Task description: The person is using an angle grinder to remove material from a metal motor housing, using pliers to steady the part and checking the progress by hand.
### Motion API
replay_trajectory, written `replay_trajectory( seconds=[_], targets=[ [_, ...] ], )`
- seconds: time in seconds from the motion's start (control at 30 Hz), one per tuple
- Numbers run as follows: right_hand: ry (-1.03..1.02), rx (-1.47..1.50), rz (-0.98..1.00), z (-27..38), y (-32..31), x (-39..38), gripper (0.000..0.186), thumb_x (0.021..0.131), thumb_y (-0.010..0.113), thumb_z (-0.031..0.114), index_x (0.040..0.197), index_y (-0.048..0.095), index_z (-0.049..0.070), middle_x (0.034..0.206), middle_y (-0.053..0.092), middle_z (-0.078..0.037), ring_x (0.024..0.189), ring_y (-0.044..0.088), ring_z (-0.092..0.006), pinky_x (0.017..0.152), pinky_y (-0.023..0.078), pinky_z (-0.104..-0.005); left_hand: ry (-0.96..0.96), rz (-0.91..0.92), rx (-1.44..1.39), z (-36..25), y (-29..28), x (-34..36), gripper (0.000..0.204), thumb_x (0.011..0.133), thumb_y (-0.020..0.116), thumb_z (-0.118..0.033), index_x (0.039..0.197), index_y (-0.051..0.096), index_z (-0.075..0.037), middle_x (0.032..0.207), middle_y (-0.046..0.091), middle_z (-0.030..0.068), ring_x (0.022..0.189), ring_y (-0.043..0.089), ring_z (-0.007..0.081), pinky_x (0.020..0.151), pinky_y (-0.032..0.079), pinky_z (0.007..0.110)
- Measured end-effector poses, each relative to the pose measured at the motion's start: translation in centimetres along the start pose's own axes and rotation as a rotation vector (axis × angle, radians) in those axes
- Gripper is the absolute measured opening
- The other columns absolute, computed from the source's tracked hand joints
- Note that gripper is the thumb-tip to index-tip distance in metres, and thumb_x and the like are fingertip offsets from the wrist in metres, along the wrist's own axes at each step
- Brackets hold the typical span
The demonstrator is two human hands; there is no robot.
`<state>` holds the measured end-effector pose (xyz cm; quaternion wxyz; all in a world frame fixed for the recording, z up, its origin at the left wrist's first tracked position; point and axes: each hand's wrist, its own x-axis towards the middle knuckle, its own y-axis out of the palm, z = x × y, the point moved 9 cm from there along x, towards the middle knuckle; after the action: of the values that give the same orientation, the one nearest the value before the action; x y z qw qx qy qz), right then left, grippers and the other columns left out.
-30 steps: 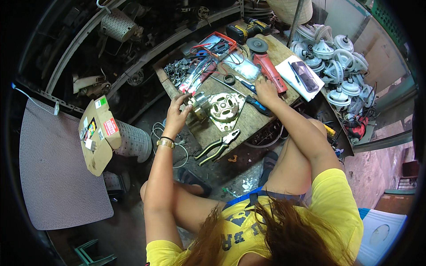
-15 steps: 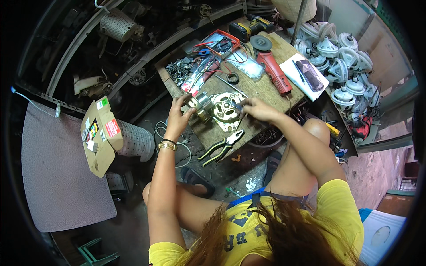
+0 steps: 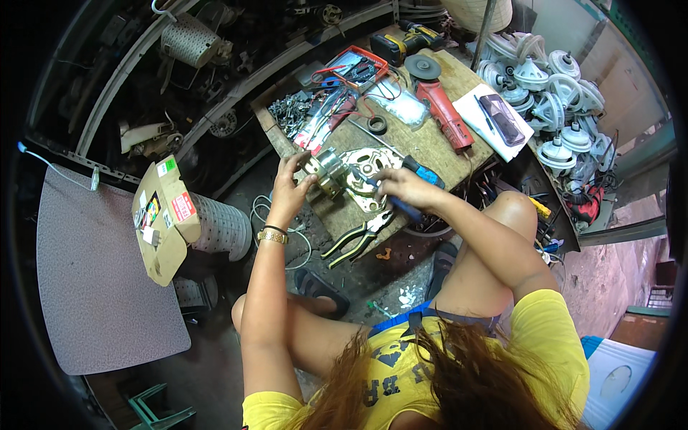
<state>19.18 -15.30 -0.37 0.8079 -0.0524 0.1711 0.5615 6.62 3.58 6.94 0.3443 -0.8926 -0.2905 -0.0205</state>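
My left hand (image 3: pixel 292 179) is closed around a shiny round metal part (image 3: pixel 327 172), tilted over the bench's near left edge. Just right of it lies a flat metal plate with cut-out slots (image 3: pixel 373 163). My right hand (image 3: pixel 408 188) is closed over that plate on a tool with a dark blue handle (image 3: pixel 409 210); its tip points toward the round part, and its exact kind is hard to make out. A blue-and-black handle (image 3: pixel 423 172) shows just beyond the right hand. Pliers with black-and-yellow grips (image 3: pixel 358 237) lie at the bench's near edge.
On the wooden bench (image 3: pixel 459 72) lie a red angle grinder (image 3: pixel 443 115), a cordless drill (image 3: pixel 405 44), a tape roll (image 3: pixel 377 125), loose screws (image 3: pixel 290 113) and a phone (image 3: pixel 502 118) on paper. White pulley-like parts (image 3: pixel 562 93) are piled at right. An open carton (image 3: pixel 168 222) stands left.
My right hand has moved left and nearer to me, toward the round part. The dark blue handle below it and the blue-and-black handle now show. My left hand stays put.
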Motion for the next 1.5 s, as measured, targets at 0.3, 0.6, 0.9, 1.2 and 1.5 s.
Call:
replay_trajectory(
  seconds=[0.3, 0.6, 0.9, 1.2, 1.5],
  targets=[
    [-0.008, 0.076, 0.129, -0.1, 1.7, -0.8, 0.041, 0.087, 0.051, 0.009, 0.125, 0.047, -0.006, 0.09, 0.063, -0.012, 0.067, 0.061, -0.0141, 0.056, 0.055, -0.0324, -0.028, 0.031, 0.033, -0.4, 0.0, -0.3, 0.051, 0.079, 0.07, -0.006, 0.127, 0.055, -0.007, 0.117, 0.052, 0.0105, 0.11, 0.055, 0.0243, 0.095, 0.045, 0.035],
    [0.003, 0.03, 0.243, 0.0, 2.5, -1.6, 0.042, 0.084, 0.051, 0.005, 0.124, 0.05, -0.006, 0.083, 0.064, -0.009, 0.062, 0.061, -0.0142, 0.06, 0.053, -0.0274, -0.01, 0.007, 0.017, -1.0, -0.1, -0.3, 0.05, 0.076, 0.072, -0.004, 0.124, 0.057, -0.009, 0.116, 0.055, 0.0091, 0.106, 0.056, 0.0253, 0.092, 0.046, 0.036],
    [-0.12, -0.321, 0.173, 1.6, 2.9, -2.9, 0.058, 0.074, 0.059, 0.008, 0.13, 0.047, -0.005, 0.104, 0.062, -0.012, 0.078, 0.059, -0.0138, 0.073, 0.05, -0.0287, -0.022, 0.021, 0.037, -0.8, 0.2, -0.2, 0.051, 0.076, 0.072, -0.004, 0.124, 0.056, -0.009, 0.117, 0.054, 0.009, 0.108, 0.056, 0.0252, 0.092, 0.045, 0.036],
    [0.023, -0.057, 0.261, 0.1, 5.7, -3.5, 0.053, 0.082, 0.056, 0.014, 0.128, 0.045, -0.009, 0.105, 0.061, -0.019, 0.098, 0.058, -0.0264, 0.086, 0.047, -0.0394, -0.046, 0.022, -0.009, -0.1, 0.4, -0.6, 0.054, 0.075, 0.072, -0.004, 0.126, 0.055, -0.01, 0.118, 0.053, 0.0086, 0.107, 0.056, 0.0245, 0.09, 0.046, 0.035],
    [-0.404, -0.346, 0.052, -0.5, 6.1, -1.1, 0.055, 0.084, 0.055, 0.015, 0.132, 0.043, -0.009, 0.108, 0.061, -0.021, 0.1, 0.061, -0.0292, 0.088, 0.048, -0.041, -0.052, 0.031, -0.026, -0.7, 0.5, -0.3, 0.054, 0.074, 0.072, -0.003, 0.125, 0.055, -0.009, 0.117, 0.053, 0.0086, 0.107, 0.054, 0.0251, 0.092, 0.044, 0.035]
  ],
)
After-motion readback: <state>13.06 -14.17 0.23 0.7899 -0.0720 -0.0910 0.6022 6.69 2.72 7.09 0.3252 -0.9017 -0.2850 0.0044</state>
